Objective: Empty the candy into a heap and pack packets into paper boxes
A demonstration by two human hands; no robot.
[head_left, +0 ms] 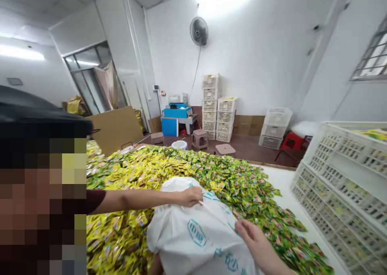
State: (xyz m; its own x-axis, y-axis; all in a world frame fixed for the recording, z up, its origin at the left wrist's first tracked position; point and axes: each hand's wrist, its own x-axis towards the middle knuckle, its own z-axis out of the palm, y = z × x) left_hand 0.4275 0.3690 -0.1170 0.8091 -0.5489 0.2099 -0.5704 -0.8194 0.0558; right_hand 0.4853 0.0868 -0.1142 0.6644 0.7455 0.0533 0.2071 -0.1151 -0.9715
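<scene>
A white woven sack [196, 234] with blue print lies on a big heap of yellow and green packets [145, 166]. My right hand [255, 238] rests on the sack's right side, fingers together and curled into the cloth. A co-worker at the left in a dark sleeve reaches across, and that person's hand [190, 196] grips the sack's top edge. A sliver of skin [155, 269] shows under the sack's lower left edge. It may be my left hand, and its fingers are hidden.
White slotted crates [341, 186] filled with packets stand at the right. Beyond the heap are plastic stools [200, 137], stacked crates [217, 110] by the wall, a blue machine [177, 113], cardboard sheets [116, 128] and a wall fan [198, 31].
</scene>
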